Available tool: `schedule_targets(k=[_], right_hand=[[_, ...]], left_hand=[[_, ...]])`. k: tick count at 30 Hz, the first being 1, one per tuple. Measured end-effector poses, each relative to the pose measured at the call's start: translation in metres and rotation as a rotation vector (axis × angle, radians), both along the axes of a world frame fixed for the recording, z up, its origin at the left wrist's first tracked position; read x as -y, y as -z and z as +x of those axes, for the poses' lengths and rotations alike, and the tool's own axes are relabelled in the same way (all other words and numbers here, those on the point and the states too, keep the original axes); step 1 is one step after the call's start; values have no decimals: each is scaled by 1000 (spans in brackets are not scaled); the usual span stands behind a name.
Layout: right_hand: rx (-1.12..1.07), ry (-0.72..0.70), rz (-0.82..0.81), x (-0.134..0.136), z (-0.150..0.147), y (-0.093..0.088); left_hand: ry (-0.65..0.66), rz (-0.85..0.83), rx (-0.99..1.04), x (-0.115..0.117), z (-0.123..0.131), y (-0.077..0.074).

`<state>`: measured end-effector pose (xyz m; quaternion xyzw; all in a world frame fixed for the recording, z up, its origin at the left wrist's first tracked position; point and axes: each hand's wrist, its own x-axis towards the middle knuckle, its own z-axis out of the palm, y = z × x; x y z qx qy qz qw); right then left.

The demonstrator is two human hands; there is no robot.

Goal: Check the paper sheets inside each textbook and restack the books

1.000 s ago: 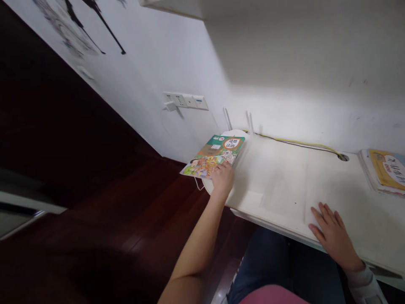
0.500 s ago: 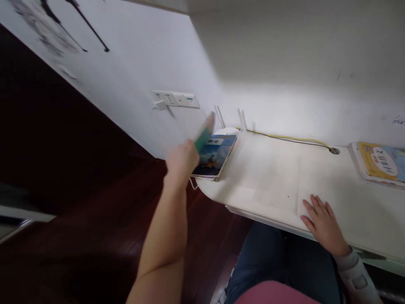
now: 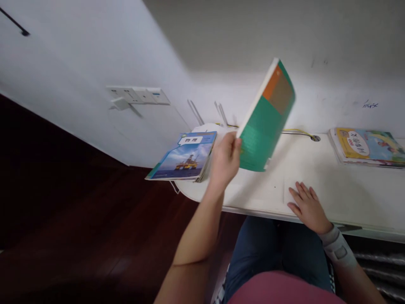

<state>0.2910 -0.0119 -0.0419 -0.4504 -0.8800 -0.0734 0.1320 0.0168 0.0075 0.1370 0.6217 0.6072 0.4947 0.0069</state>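
My left hand (image 3: 226,160) grips a green book (image 3: 261,131) by its spine side, fingers closed round the lower left edge. An orange and brown block marks the upper part of its cover. The book is held tilted above the white desk (image 3: 253,188). Just left of that hand lies a blue book (image 3: 186,158) with an oil rig on its cover, on top of a stack at the desk's rounded left end. Flat on the desk near the front edge, my right hand (image 3: 310,209) rests with fingers spread, holding nothing.
Another stack of books (image 3: 368,145) with a yellow and blue cover lies at the right. White antennas (image 3: 221,113) stand behind the blue book. A yellow cable (image 3: 297,131) runs along the wall to a desk hole (image 3: 315,138). A socket panel (image 3: 139,95) holds a white plug.
My left hand has moved right with the green book, from over the blue book to above the desk. The book's cover now faces me. My right hand stays flat on the desk.
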Motion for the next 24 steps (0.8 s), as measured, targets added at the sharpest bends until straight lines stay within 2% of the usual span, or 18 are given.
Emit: schedule_targets(k=[2,4,7,9,12,16,24], right_hand=[[-1,-3,-4,0,0,-1],[9,-11,-7,1,0,-2],[23,-23,-2,2,0,-5],[20,-21,6,3,1,-7],[21,-22,13,4,1,-8],[24,-23,11,4,1,-10],[17,-69,-58,0,-4,-15]], left_hand=[[170,-101,280,-12,14,34],[248,-222,468,-18,25,69],[194,-371,506,-20,30,113],[131,-439,450,-19,26,132],[90,-491,381,-14,18,144],[60,-522,277,-6,13,144],[34,-520,-208,-2,-9,156]])
